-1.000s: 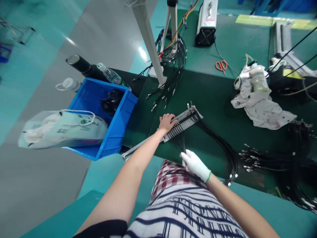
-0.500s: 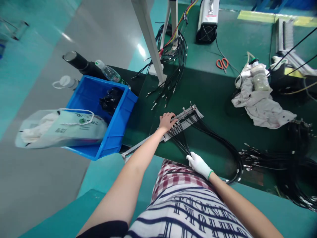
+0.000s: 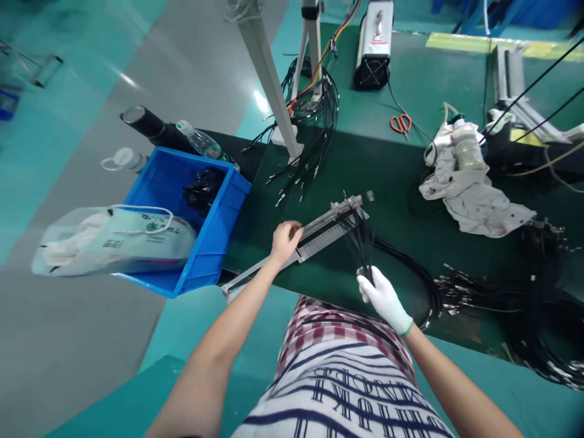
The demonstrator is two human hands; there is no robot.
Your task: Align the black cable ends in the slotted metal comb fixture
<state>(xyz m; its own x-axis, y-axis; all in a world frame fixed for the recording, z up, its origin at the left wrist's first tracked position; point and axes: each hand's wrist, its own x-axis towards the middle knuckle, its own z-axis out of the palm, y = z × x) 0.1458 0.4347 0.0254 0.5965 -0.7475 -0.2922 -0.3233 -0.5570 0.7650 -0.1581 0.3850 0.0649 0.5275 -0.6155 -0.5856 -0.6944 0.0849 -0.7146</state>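
A long metal rack (image 3: 319, 243) with a slotted strip lies slantwise on the green tabletop. My left hand (image 3: 285, 241), bare, is at its left part with the fingers curled together against the rail; what they grip is hidden. In its white glove, my right hand (image 3: 384, 299) is closed round a bundle of thin black cables (image 3: 361, 243), to the right of the rack and near the table's front edge. The upper ends of this bundle blur in front of the rack's right end. More black cables (image 3: 410, 261) curve from there to the right.
Piles of black cables (image 3: 542, 304) lie at the right, others (image 3: 326, 115) by the white stand (image 3: 274, 85). Behind are orange-handled scissors (image 3: 401, 125), a stained cloth (image 3: 474, 201) and a boxy device (image 3: 374, 45). At the left, a blue bin (image 3: 205, 243) holds bags.
My right hand has moved right and slightly up with the cable bundle, whose ends have left the middle of the rack. My left hand has shifted left along the rack.
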